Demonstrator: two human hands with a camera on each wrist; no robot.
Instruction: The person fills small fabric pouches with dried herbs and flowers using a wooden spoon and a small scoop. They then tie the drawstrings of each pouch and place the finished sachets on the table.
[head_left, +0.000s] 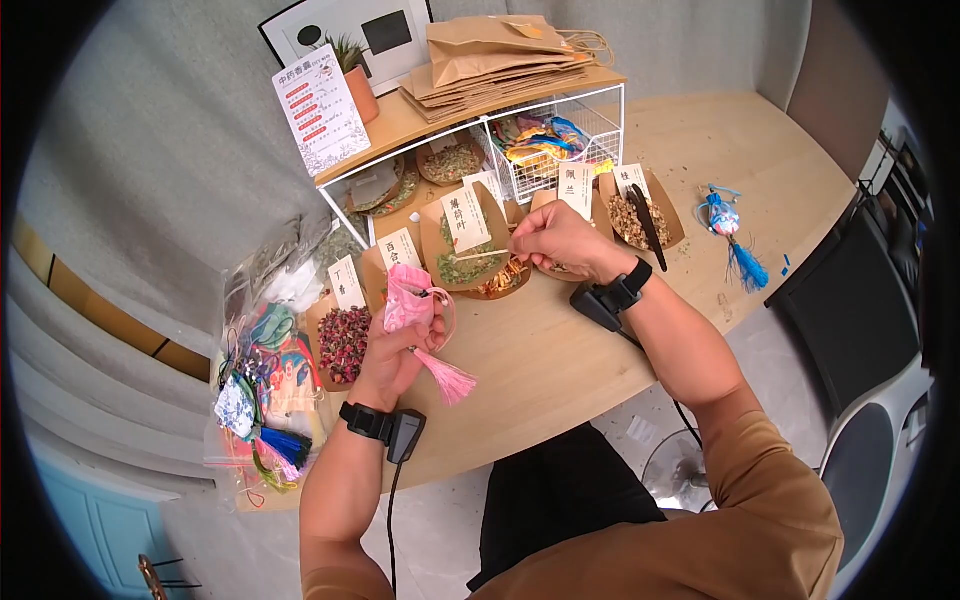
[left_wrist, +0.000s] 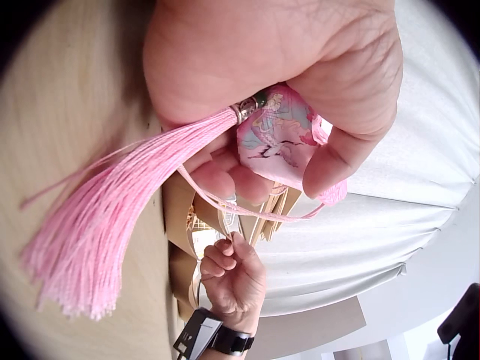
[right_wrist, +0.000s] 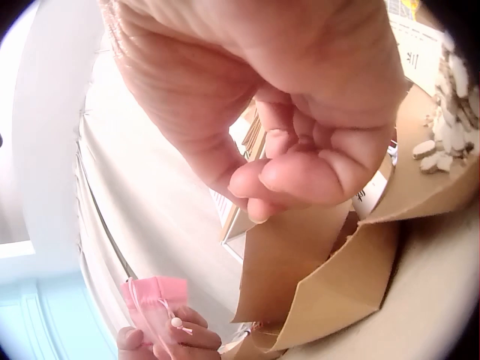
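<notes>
Pink tassel (left_wrist: pixel 97 240) close-up, wooden scoop (head_left: pixel 485 254) head-view only

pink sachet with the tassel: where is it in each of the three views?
Head: pink sachet left of centre, held up in the left hand.
Left wrist: upper centre, gripped, tassel trailing lower left.
Right wrist: bottom left, small.
Shared landmark: the kraft paper trays of dried herbs.

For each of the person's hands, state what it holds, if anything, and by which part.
The left hand grips the pink sachet round its lower body, tassel hanging free. The right hand pinches a thin wooden stick by one end.
</notes>
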